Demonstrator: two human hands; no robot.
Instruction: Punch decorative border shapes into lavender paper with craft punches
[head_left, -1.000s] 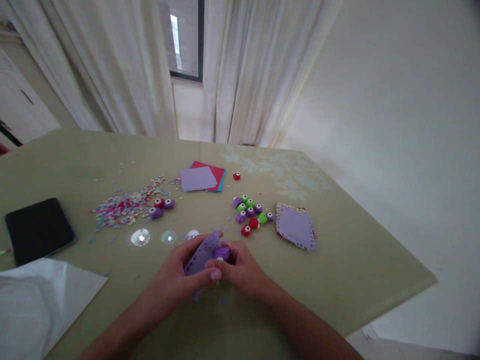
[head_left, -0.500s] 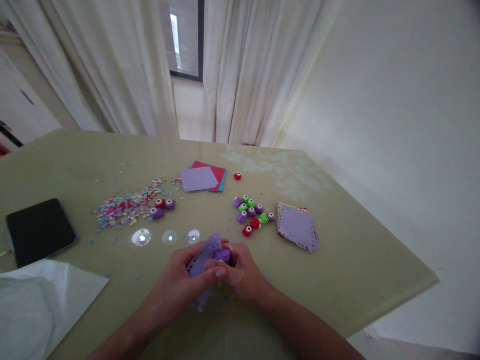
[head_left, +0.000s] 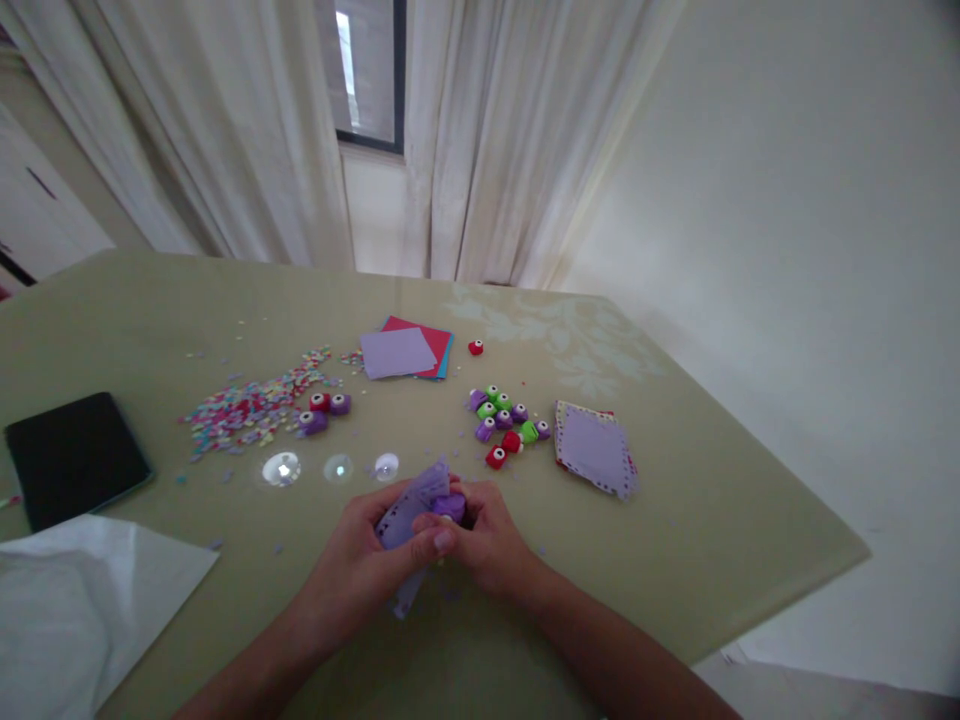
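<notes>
My left hand (head_left: 352,545) is closed on a sheet of purple paper (head_left: 405,515), which is bent and has small holes punched along its edge. Between the fingers of my right hand (head_left: 487,535) sits a small purple craft punch (head_left: 450,507), pressed up against the paper's edge. The fingers partly cover the punch, so I cannot tell whether the paper lies in its slot. Just beyond the hands, several red, green and purple punches (head_left: 504,419) with eye-like white discs lie in a cluster. A stack of hole-edged sheets (head_left: 596,450) rests to the right.
Left of centre, paper confetti (head_left: 244,410) is scattered beside three more punches (head_left: 313,422). Clear round discs (head_left: 338,468) lie in a row. Coloured paper (head_left: 397,353) and one red punch (head_left: 475,347) are farther back. A black tablet-like slab (head_left: 75,455) and white sheet (head_left: 105,600) lie left.
The view has shifted slightly. Both hands keep their hold, and the paper and purple punch have turned and moved a little to the right.
</notes>
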